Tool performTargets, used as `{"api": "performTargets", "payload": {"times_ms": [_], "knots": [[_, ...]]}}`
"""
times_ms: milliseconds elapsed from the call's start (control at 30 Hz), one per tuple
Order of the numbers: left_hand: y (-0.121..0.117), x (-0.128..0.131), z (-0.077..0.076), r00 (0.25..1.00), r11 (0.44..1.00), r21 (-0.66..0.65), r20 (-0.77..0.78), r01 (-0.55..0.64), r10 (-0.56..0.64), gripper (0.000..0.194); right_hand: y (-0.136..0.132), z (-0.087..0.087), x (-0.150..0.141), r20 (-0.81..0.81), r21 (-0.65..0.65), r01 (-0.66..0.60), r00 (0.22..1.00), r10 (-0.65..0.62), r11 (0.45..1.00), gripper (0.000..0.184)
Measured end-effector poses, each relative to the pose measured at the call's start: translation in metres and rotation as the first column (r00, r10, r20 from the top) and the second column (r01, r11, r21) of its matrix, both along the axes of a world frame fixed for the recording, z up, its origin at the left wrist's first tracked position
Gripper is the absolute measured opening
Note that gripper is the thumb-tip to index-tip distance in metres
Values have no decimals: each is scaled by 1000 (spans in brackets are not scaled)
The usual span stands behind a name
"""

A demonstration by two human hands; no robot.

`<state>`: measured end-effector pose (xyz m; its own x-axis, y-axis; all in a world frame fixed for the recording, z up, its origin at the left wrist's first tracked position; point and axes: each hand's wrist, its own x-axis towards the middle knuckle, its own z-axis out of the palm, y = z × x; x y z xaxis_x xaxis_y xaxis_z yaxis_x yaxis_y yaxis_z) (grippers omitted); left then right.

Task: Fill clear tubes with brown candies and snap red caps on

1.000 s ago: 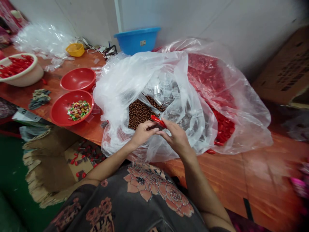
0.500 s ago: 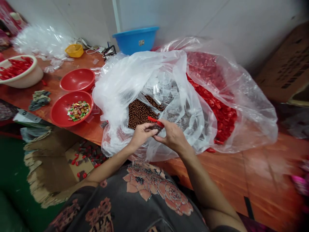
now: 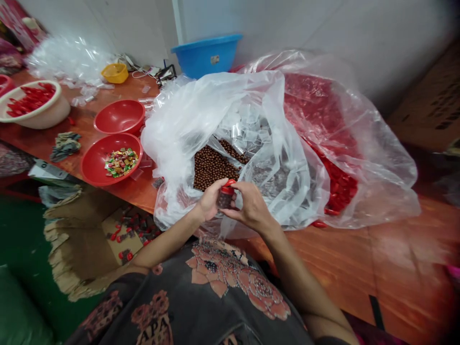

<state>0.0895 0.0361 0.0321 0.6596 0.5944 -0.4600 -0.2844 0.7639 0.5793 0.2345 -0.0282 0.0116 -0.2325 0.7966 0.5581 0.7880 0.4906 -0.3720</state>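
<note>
Between my two hands is a small clear jar [image 3: 224, 200] with dark brown contents and a red lid [image 3: 227, 187] on top. My left hand [image 3: 208, 200] is closed around the jar's left side. The fingers of my right hand [image 3: 249, 203] grip it at the lid and the right side. Just beyond the hands, brown candy balls [image 3: 212, 167] lie in an opened white plastic bag [image 3: 183, 115]. Clear plastic containers [image 3: 247, 127] are heaped in that bag behind the balls.
A clear bag of red plastic pieces [image 3: 341, 184] lies right. Left are a red bowl of wrapped candies [image 3: 89, 160], another red bowl [image 3: 118, 112] and a white basin of red pieces [image 3: 59, 108]. A cardboard box [image 3: 75, 239] below holds filled jars. A blue basin [image 3: 201, 60] stands behind.
The jar has turned from tilted to nearly upright, and its red lid now faces up. My hands have shifted slightly around it. The view has swung a little to the left.
</note>
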Motion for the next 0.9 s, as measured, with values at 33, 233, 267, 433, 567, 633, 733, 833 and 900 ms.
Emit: {"api": "performTargets", "payload": {"times_ms": [33, 233, 267, 433, 567, 633, 733, 833, 900], "knots": [[-1, 0, 0, 1000, 1000, 11, -12, 0, 0, 26, -1, 0, -1, -20, -18, 14, 1000, -14, 1000, 78], [-7, 0, -1, 1000, 994, 104, -20, 20, -18, 27, 1, 4, -3, 58, -53, 10, 998, -7, 999, 72], [-8, 1, -1, 999, 992, 122, -31, 17, -13, 28, 2, 4, -3, 71, -32, 1, 997, 1, 999, 70], [-17, 2, -4, 999, 981, 196, -51, 6, 4, 39, 4, 0, -1, 153, 126, -52, 988, 33, 991, 68], [-28, 0, -6, 996, 974, 226, -79, -11, 30, 42, 1, -3, -8, 161, 194, -53, 987, 22, 980, 68], [-30, -6, -5, 994, 956, 289, -88, -44, 72, 39, -2, -3, -13, 150, 143, -40, 988, 18, 989, 70], [-21, -31, -1, 970, 861, 496, -134, -113, 204, 37, -8, -2, -12, 161, 40, -12, 987, 5, 999, 76], [6, -83, -5, 767, 627, 752, -275, -203, 579, 33, -22, -5, 9, 75, 88, 123, 989, -129, 989, 78], [28, -125, -16, 462, 453, 881, -347, -139, 816, 24, -33, -10, 35, -63, 154, 326, 945, -320, 933, 70]]}}
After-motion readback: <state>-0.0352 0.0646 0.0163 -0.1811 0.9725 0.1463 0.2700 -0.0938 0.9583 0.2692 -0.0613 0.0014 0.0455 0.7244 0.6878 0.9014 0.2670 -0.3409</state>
